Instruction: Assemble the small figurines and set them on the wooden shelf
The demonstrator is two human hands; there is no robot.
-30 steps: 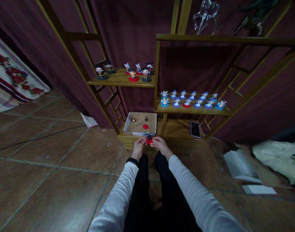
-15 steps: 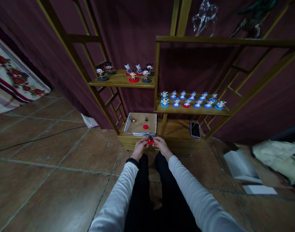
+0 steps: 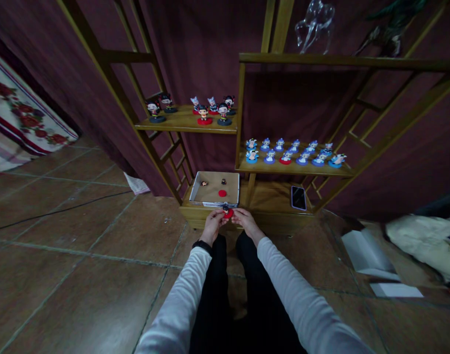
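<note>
A small dark-haired figurine on a round red base is held between my two hands, just in front of the shallow box. My left hand pinches it from the left, its fingers closed. From the right, my right hand has its fingertips closed on the red base's edge. In the cardboard box lie a loose round red base, a small dark figurine piece and another small figurine piece near the left wall.
Several black-haired figurines stand on the upper left shelf. Two rows of small blue and purple figurines fill the right shelf. A phone lies on the bottom board. Above are a clear horse ornament and a dark ornament.
The figurine between my hands has tipped and shifted slightly left, so its front and more of the red base show. The camera view has moved very slightly.
</note>
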